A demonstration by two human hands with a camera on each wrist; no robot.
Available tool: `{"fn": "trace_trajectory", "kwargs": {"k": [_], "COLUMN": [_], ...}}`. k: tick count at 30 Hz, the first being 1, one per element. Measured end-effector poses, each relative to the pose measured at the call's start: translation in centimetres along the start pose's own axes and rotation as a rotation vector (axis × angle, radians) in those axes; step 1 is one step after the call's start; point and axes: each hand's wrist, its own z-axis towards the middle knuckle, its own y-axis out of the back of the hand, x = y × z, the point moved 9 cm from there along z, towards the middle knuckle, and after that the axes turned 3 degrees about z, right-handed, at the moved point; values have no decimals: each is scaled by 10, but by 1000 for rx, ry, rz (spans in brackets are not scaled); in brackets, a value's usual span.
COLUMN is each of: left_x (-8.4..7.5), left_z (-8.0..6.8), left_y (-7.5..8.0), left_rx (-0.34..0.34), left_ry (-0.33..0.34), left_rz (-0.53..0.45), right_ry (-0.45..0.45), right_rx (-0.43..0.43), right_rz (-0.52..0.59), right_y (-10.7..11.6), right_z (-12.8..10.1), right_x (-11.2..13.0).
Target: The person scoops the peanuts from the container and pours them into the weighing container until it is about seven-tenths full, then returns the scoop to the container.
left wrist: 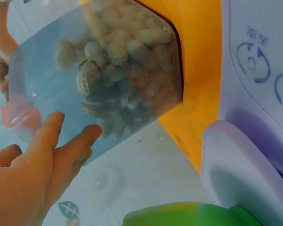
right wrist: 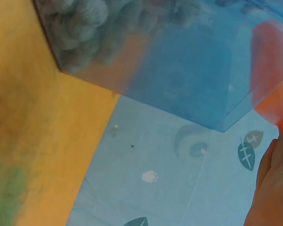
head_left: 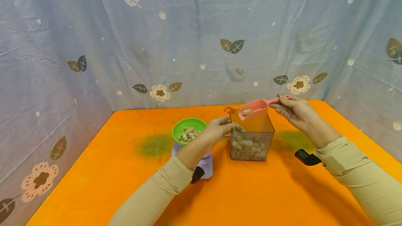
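Note:
My right hand (head_left: 296, 112) pinches the handle of a pink scoop (head_left: 259, 106) above the far rim of a clear square container (head_left: 251, 136). One peanut (head_left: 247, 112) lies in the tilted scoop. Unshelled peanuts (head_left: 248, 149) fill the lower part of the container, heaped toward its left side. At the container's left wall is my left hand (head_left: 215, 132), its fingers extended along the plastic, as the left wrist view also shows. In the right wrist view, the scoop (right wrist: 271, 70) shows partly through the container wall.
Left of the container, a green bowl (head_left: 179, 128) with peanuts in it sits on a lilac kitchen scale (head_left: 205, 168), partly covered by my left forearm. An orange cloth (head_left: 125, 177) covers the table. Patterned curtains (head_left: 188, 27) hang behind and on both sides.

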Motion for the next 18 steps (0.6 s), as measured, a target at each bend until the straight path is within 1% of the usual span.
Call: {"fn": "trace_trajectory", "kwargs": {"k": [3,7,10,12,14,15,16,18], "left_x": [-1,-1,0,1,2,3,3,2], "left_z": [2,6,9,11,12,12,13,14], "left_y": [-2,-3,-4,-5,-6,-7,-7,-8], "left_rx": [-1,-3,14,33,46,51,53,55], "left_ry": [5,14,21,24,27,30,30,23], "left_rz": [26,44,52,54,52,45,43,39], "right_ry": [6,12,40,65,104,123,141,162], "right_rx": [-17,-76,-113,-106,-80,-62,-44,1], "right_rz": [-131,-409,-727,-961,-1202,-1293,-1360,-1442], "right_y": [2,4,-1,-10,-21,-26,-31,-40], "right_z": [0,2,5,8,11,13,15,19], "right_x": [0,0,1,0,-3,-6,-10,-19]}}
